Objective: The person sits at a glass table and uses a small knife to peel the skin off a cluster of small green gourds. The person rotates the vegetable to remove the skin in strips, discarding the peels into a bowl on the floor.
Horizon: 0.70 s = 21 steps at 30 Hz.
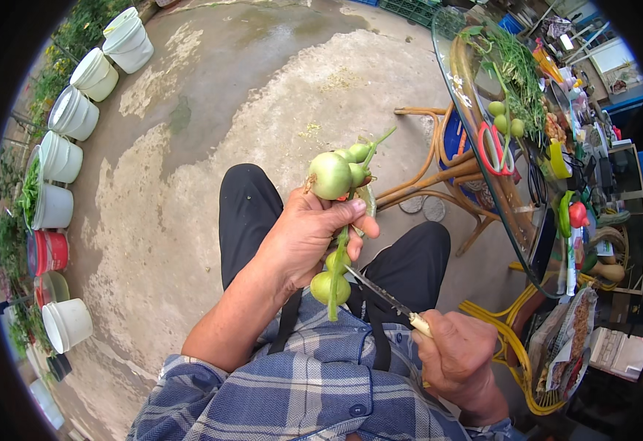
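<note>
My left hand (310,237) grips a green stem (342,240) bearing several round green fruits. The largest fruit (329,176), pale with a dried brown tip, sits above my fingers among smaller ones. Below the palm, two more fruits (329,289) hang beside the stem's lower end. In my right hand (456,355) is the pale handle of a narrow-bladed tool (382,295), probably a thin knife. Its dark blade slants up to the left, with the tip at the lower fruits; whether it touches them I cannot tell. A translucent piece (366,198) shows partly behind my left fingers.
A glass-topped table (442,60) at right carries red-handled scissors (495,151), green sprigs (514,66), more green fruits (500,122) and a red pepper (578,215). Its bentwood legs (420,184) stand near my knee. White buckets (73,113) line the left side of the concrete floor.
</note>
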{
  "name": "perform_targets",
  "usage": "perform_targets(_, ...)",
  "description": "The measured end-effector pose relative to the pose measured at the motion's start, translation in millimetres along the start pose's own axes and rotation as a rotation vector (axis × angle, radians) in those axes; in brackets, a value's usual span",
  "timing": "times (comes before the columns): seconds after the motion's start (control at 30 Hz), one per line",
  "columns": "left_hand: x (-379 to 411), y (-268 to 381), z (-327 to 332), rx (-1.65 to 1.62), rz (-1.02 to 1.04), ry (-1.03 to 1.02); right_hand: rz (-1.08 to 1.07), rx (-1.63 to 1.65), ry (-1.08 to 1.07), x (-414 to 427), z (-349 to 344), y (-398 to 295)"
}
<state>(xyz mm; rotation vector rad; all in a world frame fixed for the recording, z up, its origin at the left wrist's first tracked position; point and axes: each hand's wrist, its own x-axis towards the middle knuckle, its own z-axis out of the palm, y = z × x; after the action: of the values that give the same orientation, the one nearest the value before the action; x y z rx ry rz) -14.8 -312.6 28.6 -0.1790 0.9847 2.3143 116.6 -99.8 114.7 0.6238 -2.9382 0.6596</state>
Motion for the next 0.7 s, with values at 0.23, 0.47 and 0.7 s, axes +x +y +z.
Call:
perform_targets(0.23, -6, 5, 9, 0.292, 0.091, 0.015, 0.021, 0.024, -0.002, 0, 5, 1)
perform_targets(0.47, -3, -1, 5, 0.392, 0.160, 0.030, 0.003, -0.006, -0.035, 0, 6, -1)
perform_targets(0.7, -1, 0, 6, 0.362, 0.142, 0.049, 0.022, 0.021, 0.003, 0, 12, 4)
